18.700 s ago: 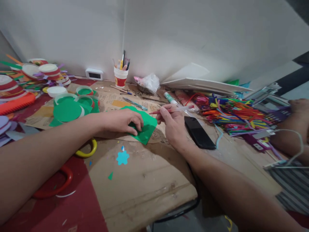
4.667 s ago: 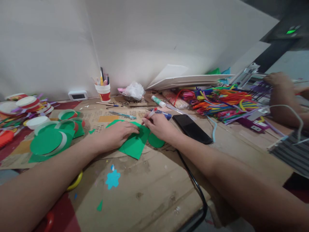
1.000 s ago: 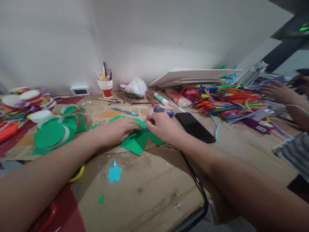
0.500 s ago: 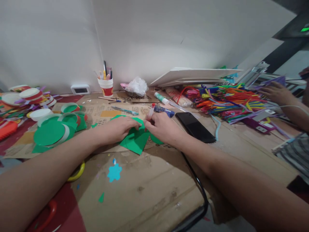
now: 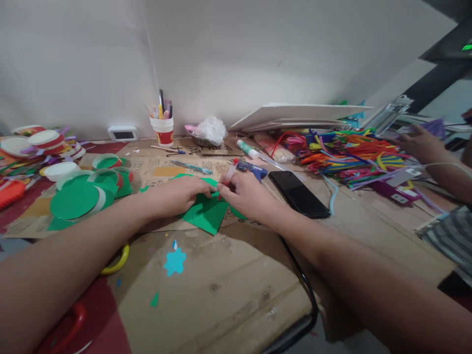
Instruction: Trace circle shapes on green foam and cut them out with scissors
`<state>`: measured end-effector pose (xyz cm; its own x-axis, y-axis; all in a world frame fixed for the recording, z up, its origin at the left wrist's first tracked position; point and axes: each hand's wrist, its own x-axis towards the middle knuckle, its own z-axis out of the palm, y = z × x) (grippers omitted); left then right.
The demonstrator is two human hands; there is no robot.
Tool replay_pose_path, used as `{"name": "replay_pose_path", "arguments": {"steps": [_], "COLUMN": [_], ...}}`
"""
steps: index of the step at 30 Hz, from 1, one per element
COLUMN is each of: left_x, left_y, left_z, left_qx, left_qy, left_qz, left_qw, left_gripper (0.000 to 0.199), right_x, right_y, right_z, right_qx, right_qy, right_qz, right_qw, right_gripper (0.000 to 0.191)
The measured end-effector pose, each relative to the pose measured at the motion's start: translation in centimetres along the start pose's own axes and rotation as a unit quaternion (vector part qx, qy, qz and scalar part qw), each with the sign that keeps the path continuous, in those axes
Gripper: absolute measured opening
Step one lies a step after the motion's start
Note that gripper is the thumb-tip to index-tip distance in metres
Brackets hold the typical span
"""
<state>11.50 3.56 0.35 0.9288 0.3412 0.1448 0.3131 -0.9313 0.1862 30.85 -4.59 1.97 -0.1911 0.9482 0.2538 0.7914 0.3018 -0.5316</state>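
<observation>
My right hand [image 5: 248, 197] is closed around a pen [image 5: 232, 169] with a pale, see-through barrel and a red end. The pen's tip is hidden behind my fingers, over green paper [image 5: 206, 214]. From the left, my left hand [image 5: 180, 195] presses its bent fingers on the same paper and grips it close to the right fingertips. A faint curved line shows on the paper below the left fingers. More green paper shows past and under both hands.
Green-covered paper cups [image 5: 74, 200] stand at left, near yellow-handled scissors [image 5: 117, 260]. A blue paper flower [image 5: 175, 261] lies in front. Right of my hands are a black phone [image 5: 298, 194], a blue glue gun [image 5: 256, 171] and pipe cleaners [image 5: 346, 152]. Another person's hand [image 5: 420, 142] is at far right.
The pen in my right hand leans a little more to the right. My left hand stays on the green paper. The whole view has shifted slightly.
</observation>
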Motion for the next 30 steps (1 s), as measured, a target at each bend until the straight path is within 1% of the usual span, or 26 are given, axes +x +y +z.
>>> {"name": "replay_pose_path", "arguments": {"steps": [8, 13, 15, 20, 22, 27, 30], "left_x": [0.1, 0.1, 0.1, -0.2, -0.2, -0.1, -0.1], "left_y": [-0.2, -0.3, -0.3, 0.2, 0.6, 1.4, 1.7], "left_z": [0.1, 0.2, 0.2, 0.0, -0.2, -0.5, -0.6], "left_qx": [-0.02, -0.022, -0.023, -0.017, -0.008, 0.025, 0.036], "left_qy": [-0.002, -0.006, -0.007, -0.007, -0.008, -0.015, -0.019], "left_qz": [0.009, 0.006, 0.003, -0.027, -0.035, 0.016, 0.02], "left_qw": [1.0, 1.0, 1.0, 0.999, 0.999, 0.999, 0.999], "left_gripper": [0.051, 0.047, 0.047, 0.048, 0.049, 0.043, 0.041], "right_x": [-0.1, -0.1, -0.1, 0.0, 0.1, 0.6, 0.7], "right_y": [-0.1, -0.1, 0.0, 0.6, 0.9, 1.8, 2.0], "right_z": [0.2, 0.4, 0.3, -0.5, -0.7, -0.3, -0.2], "right_qx": [0.004, 0.015, 0.029, 0.067, 0.068, 0.072, 0.075], "right_qy": [-0.001, -0.008, 0.005, 0.098, 0.119, 0.123, 0.13], "right_qz": [0.012, -0.01, -0.016, -0.015, -0.015, -0.002, 0.0], "right_qw": [1.0, 1.0, 0.999, 0.993, 0.99, 0.99, 0.989], "right_gripper": [0.021, 0.022, 0.023, 0.024, 0.024, 0.024, 0.023]}}
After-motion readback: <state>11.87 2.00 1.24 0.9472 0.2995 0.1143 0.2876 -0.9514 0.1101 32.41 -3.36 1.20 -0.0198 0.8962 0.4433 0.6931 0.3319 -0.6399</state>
